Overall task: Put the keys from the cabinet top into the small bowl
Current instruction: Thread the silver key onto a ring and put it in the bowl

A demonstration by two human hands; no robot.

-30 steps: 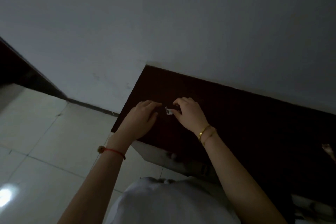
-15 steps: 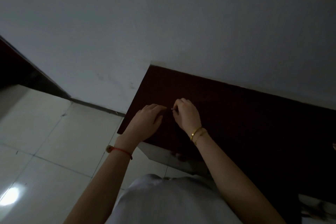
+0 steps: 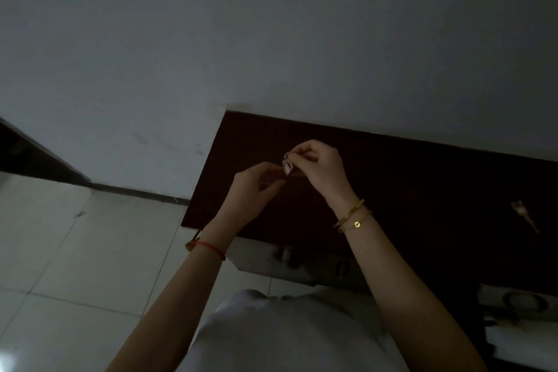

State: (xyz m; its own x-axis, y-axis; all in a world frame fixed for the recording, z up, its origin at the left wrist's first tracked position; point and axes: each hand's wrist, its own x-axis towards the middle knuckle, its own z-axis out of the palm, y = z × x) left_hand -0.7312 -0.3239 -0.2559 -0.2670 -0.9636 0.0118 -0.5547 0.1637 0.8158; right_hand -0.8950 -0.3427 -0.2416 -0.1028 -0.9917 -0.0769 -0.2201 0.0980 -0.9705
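The room is dim. My right hand [image 3: 320, 169] pinches a small set of keys [image 3: 287, 164] by its ring and holds it just above the dark brown cabinet top [image 3: 407, 190], near the left end. My left hand [image 3: 252, 190] hovers close beside the keys, fingers curled loosely, holding nothing that I can see. Another pale key [image 3: 524, 216] lies on the cabinet top far to the right. No small bowl is in view.
A grey wall rises behind the cabinet. Pale floor tiles [image 3: 75, 251] lie to the left, with a dark doorway [image 3: 27, 154] beyond. White drawer fronts with ring handles [image 3: 342, 269] sit below the cabinet's front edge.
My right hand has lifted the keys off the cabinet top and raised them. My left hand has drawn slightly back from them.
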